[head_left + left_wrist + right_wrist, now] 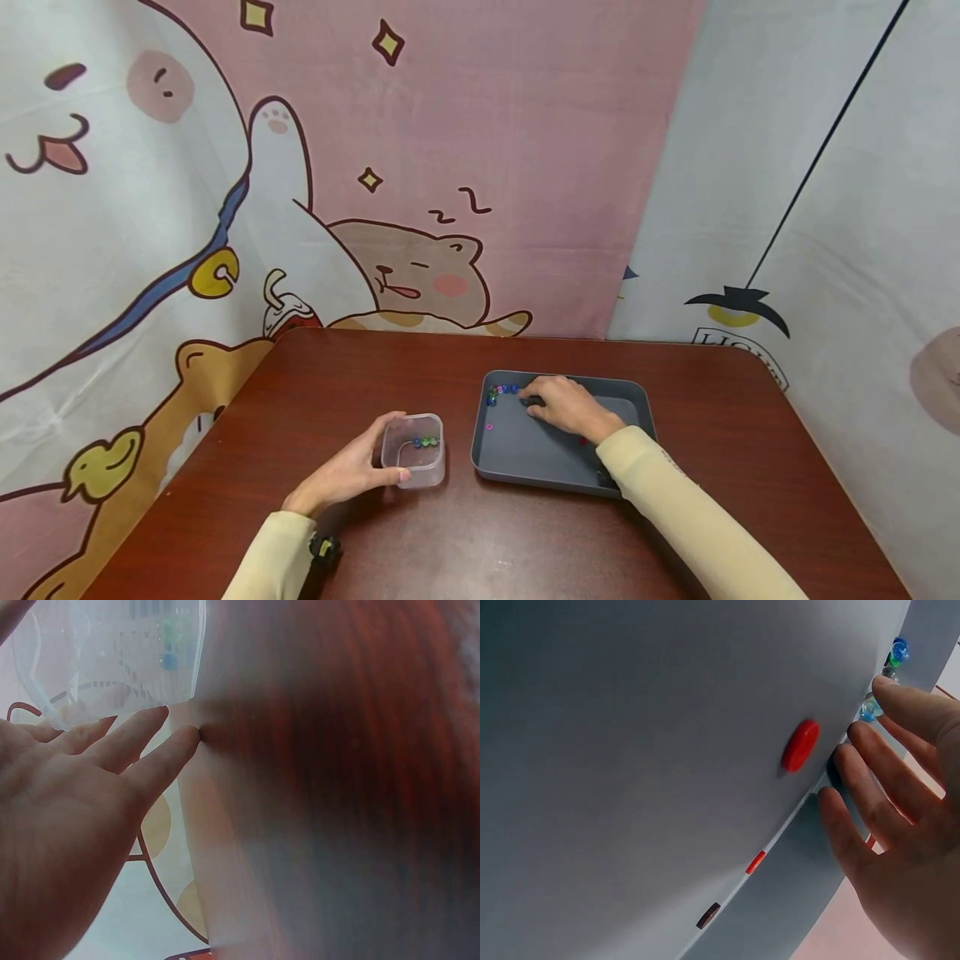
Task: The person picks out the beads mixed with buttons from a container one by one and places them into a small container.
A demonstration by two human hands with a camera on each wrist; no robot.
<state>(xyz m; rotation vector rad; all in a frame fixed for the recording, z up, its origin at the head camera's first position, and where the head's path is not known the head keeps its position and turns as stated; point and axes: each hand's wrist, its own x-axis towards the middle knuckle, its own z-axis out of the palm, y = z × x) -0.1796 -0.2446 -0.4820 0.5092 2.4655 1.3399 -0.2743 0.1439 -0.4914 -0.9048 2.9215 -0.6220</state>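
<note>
Small, shiny coloured beads (506, 389) cluster in the upper left corner of a dark grey rectangular tray (540, 457), right of centre in the head frame. The cluster shows blue, green and pinkish ones, too small to count surely. One small pink ring (490, 427) lies alone below them, near the tray's left wall. The right hand (566, 404) reaches in from the lower right, fingertips beside the cluster, with a dark piece (533, 401) under them; whether its grip pinches a bead I cannot tell. That hand and its pale yellow sleeve (675, 500) cover much of the tray's right half. The right wrist frame shows two red pieces, a larger oval (801, 746) and a smaller one (755, 862), plus one dark brown piece (708, 916) lower left.

Left of the tray, apart from it, one clear square plastic container (423, 475) stands on the reddish-brown wooden bench (375, 367), holding one blue and about two green beads. The left hand (352, 462) grips its side between thumb and fingers.
</note>
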